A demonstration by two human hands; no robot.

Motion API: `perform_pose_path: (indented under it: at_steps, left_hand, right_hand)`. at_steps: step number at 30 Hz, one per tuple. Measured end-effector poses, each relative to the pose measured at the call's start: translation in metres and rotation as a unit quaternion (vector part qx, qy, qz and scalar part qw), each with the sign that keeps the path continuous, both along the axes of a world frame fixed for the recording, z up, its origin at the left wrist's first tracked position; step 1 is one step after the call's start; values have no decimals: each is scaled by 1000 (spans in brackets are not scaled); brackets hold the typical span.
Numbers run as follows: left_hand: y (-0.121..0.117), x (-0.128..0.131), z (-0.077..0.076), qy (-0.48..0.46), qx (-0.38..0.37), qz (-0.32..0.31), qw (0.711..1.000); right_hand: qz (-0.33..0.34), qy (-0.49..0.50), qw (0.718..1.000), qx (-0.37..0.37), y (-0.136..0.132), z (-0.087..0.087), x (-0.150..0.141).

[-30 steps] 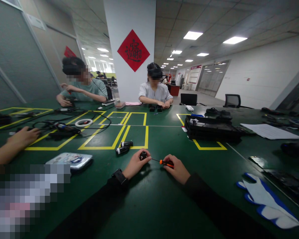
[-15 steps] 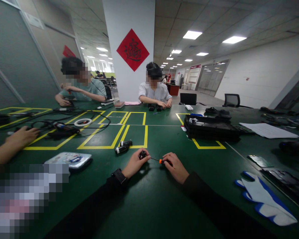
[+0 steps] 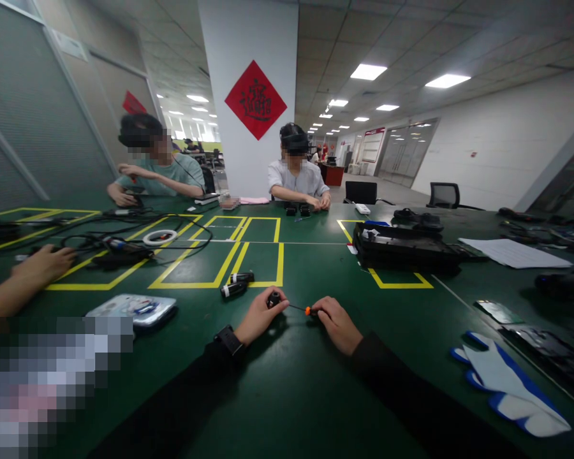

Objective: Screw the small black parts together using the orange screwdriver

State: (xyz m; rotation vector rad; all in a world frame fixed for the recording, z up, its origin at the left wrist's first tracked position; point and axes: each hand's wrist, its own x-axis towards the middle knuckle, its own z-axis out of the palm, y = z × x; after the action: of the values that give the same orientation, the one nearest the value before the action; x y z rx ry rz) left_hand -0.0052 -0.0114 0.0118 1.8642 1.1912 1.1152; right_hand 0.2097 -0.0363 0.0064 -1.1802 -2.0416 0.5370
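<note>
My left hand [image 3: 258, 317] pinches a small black cylindrical part [image 3: 273, 299] just above the green table [image 3: 287, 395]. My right hand [image 3: 335, 324] is closed round the orange-handled screwdriver [image 3: 309, 311], whose thin shaft points left into the black part. Both of my forearms wear dark sleeves, and a black watch [image 3: 229, 339] sits on my left wrist. Two more black-and-white cylinders [image 3: 236, 284] lie on the table just beyond my left hand, by a yellow taped box.
A clear plastic tray [image 3: 132, 308] lies at the left. A black case [image 3: 404, 245] and paper sheets [image 3: 514, 253] are at the right, white-and-blue gloves [image 3: 507, 380] at the near right. Cables and a tape roll [image 3: 160, 236] are far left. Another person's hand [image 3: 41, 264] rests at left; two people sit opposite.
My right hand has slid further over the screwdriver handle, hiding most of the orange. The left hand keeps the black part in place.
</note>
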Motion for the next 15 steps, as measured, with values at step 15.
perform_pose_path:
  at_steps: [15]
  left_hand:
    - [2,-2,-1,-10,7,-8,1000]
  right_hand:
    - [2,94,994,49,-47,36,-32]
